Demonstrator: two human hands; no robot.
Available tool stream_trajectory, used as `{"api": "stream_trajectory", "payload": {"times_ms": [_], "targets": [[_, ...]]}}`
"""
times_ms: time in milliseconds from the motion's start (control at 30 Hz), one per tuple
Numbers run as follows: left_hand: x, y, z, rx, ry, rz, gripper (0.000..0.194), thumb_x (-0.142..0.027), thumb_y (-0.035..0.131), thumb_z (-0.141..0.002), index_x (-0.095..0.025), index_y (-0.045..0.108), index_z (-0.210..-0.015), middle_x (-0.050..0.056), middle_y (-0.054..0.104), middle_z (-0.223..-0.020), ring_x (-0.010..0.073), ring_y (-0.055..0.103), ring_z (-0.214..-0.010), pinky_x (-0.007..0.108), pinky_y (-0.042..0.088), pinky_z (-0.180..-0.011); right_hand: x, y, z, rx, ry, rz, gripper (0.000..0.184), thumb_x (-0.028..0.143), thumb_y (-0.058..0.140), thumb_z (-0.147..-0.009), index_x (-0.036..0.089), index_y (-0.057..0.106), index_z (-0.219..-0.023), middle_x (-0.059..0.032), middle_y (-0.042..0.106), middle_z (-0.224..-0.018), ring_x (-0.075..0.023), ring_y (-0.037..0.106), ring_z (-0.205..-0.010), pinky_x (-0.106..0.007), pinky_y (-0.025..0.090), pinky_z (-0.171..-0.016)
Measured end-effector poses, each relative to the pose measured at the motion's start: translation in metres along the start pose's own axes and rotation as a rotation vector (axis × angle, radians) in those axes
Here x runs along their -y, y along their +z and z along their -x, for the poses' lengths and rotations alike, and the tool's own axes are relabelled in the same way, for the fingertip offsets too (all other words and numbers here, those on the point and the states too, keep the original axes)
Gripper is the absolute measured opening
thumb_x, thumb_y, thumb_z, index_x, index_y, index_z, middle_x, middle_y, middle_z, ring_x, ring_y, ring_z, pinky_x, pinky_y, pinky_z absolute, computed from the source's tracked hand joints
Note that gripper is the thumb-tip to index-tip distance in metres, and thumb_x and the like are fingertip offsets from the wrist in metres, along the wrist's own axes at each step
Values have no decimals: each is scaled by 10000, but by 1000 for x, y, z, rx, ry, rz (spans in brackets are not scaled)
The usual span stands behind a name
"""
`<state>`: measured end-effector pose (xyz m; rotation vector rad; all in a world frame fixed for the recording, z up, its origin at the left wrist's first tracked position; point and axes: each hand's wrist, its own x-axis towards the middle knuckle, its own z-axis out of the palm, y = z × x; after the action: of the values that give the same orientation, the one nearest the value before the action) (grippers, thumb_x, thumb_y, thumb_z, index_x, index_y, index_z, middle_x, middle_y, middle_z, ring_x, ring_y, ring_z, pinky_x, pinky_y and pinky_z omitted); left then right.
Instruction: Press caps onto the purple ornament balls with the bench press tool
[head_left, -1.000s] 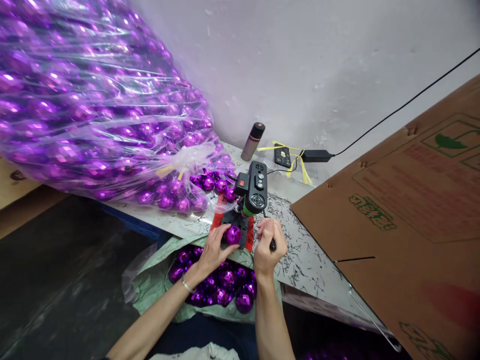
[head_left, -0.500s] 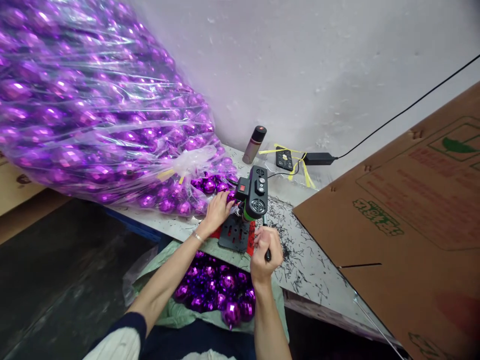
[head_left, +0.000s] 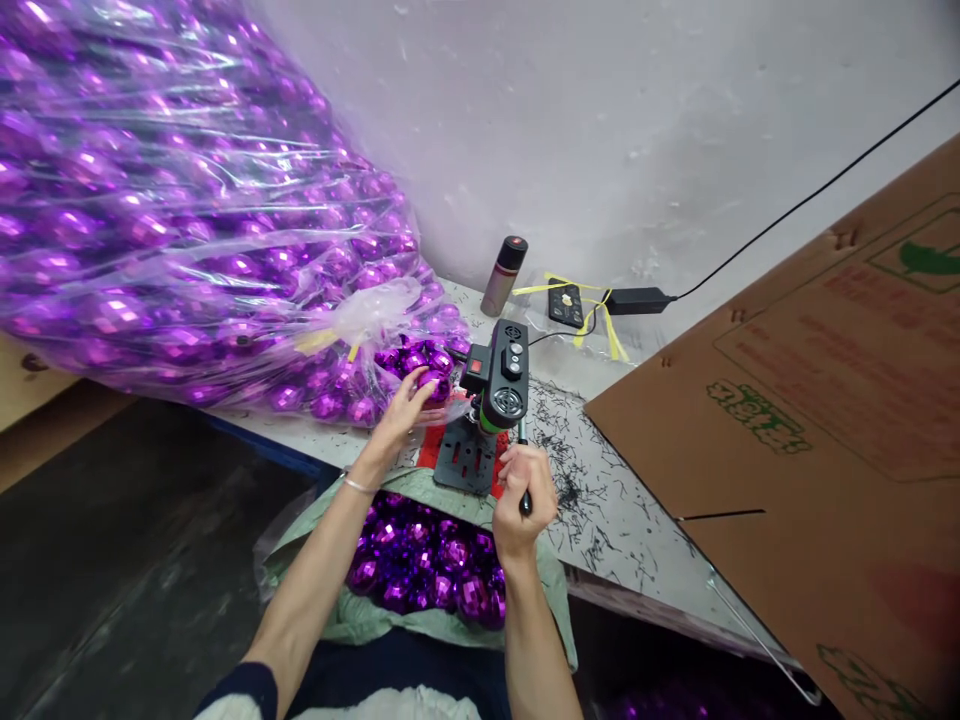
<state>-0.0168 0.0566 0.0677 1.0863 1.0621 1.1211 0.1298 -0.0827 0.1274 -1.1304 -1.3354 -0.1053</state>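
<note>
Our left hand has left the black base plate of the little press, where a second ago it steadied a purple ball, and now reaches to the far left, its fingers curled around a fresh ball at the mouth of the big clear bag. That ball sits just left of the press, still touching the loose ones spilling from the bag, so we judge it is being picked up, not yet carried. The base plate stands bare, which suggests the earlier ball has gone down among the purple ones in the green sack near us, below the table edge. Our right hand stays clenched on the black lever at the right of the press, raised a little from where it was, and we read this as the lever let up between pieces. One cycle looks finished and the next is starting. Black shavings litter the table to the right, a brown carton leans there, and a spray can stands by the far wall with a power adapter beside it.
</note>
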Motion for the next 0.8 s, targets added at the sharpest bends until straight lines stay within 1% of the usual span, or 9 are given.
{"api": "stream_trajectory", "payload": {"times_ms": [33, 100, 200, 300, 400, 500, 633, 733, 800], "targets": [[-2, -9, 12, 38, -55, 147, 550, -457, 602, -956, -247, 508, -1455, 100, 697, -1279, 225, 734, -982, 388, 617, -864, 0, 0, 1, -4, 3, -4, 308, 98, 442, -983, 219, 498, -705, 5, 560, -704, -139, 587, -691, -293, 444, -626], [-2, -24, 36, 93, -153, 336, 524, -500, 594, -959, -235, 556, -1408, 107, 717, -1223, 226, 740, -958, 370, 631, -813, -1, 1, 2, -13, 9, -14, 305, 97, 444, -984, 216, 507, -711, 3, 567, -714, -139, 587, -694, -295, 442, -633], [5, -34, 64, 101, -239, 409, 478, -471, 683, -918, -227, 619, -1324, 97, 735, -1150, 190, 731, -872, 297, 615, -721, -3, 1, 3, -18, 18, -25, 307, 102, 450, -986, 215, 515, -708, 2, 576, -718, -143, 599, -711, -300, 446, -649], [15, -29, 76, 117, -275, 370, 491, -414, 774, -858, -239, 629, -1293, 74, 743, -1113, 150, 709, -787, 242, 576, -640, -1, -1, -2, -2, 30, -24, 314, 125, 443, -995, 215, 521, -705, -1, 580, -711, -147, 600, -702, -303, 442, -639], [23, -17, 78, 141, -324, 369, 454, -425, 763, -864, -216, 644, -1249, 74, 756, -1064, 152, 717, -775, 253, 584, -659, 3, -5, -11, 23, 52, -24, 314, 145, 447, -1003, 216, 514, -704, 4, 572, -702, -138, 590, -681, -290, 425, -607], [30, -6, 76, 113, -375, 392, 422, -428, 739, -875, -201, 661, -1221, 82, 768, -1047, 164, 731, -784, 260, 586, -675, 6, -8, -22, 52, 80, -31, 320, 160, 464, -1007, 216, 500, -694, 12, 558, -694, -126, 574, -667, -281, 421, -607], [40, 6, 72, 86, -347, 267, 499, -446, 737, -855, -193, 654, -1277, 89, 768, -1031, 155, 706, -728, 235, 536, -588, 8, -9, -29, 62, 69, -29, 341, 179, 471, -1012, 216, 495, -674, 16, 537, -669, -120, 564, -653, -285, 434, -625], [49, 13, 68, 90, -243, 41, 648, -488, 739, -839, -174, 587, -1386, 76, 758, -977, 164, 690, -701, 246, 515, -559, 7, -9, -27, 62, 56, -15, 340, 178, 461, -1012, 218, 498, -676, 14, 542, -668, -124, 569, -656, -289, 446, -626], [52, 18, 65, 97, -140, -123, 683, -511, 739, -834, -169, 575, -1402, 59, 752, -938, 176, 688, -706, 268, 528, -583, 7, -9, -25, 67, 53, -9, 330, 171, 458, -1009, 219, 499, -685, 11, 555, -681, -128, 578, -670, -290, 450, -628]]}}
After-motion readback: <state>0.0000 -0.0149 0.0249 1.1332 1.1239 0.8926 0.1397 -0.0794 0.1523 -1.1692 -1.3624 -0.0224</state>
